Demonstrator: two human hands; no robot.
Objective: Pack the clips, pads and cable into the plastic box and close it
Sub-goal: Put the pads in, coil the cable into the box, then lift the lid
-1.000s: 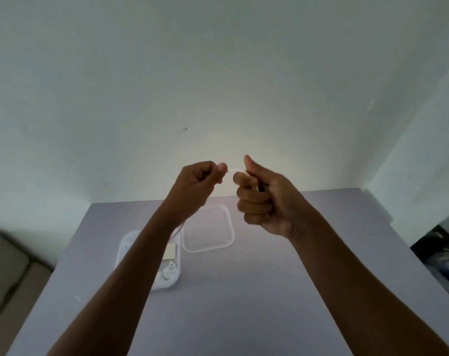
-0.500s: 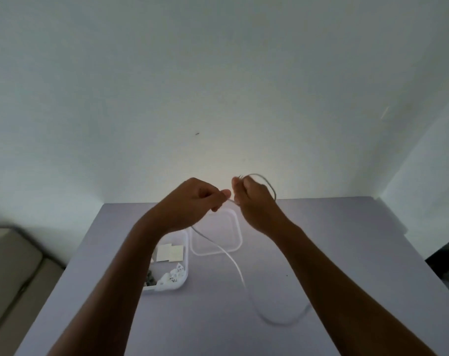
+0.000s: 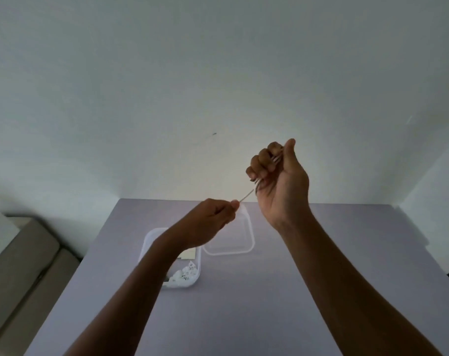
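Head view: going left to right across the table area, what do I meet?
plastic box holding white clips → left hand pinching the cable → clear lid lying beside the box → right hand gripping the coiled cable.

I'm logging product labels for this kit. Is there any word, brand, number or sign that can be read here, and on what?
None can be read.
Clips in the plastic box: dark specks, too small and blurred to tell as print.
Pads, lid, cable, table, wall: no print visible.
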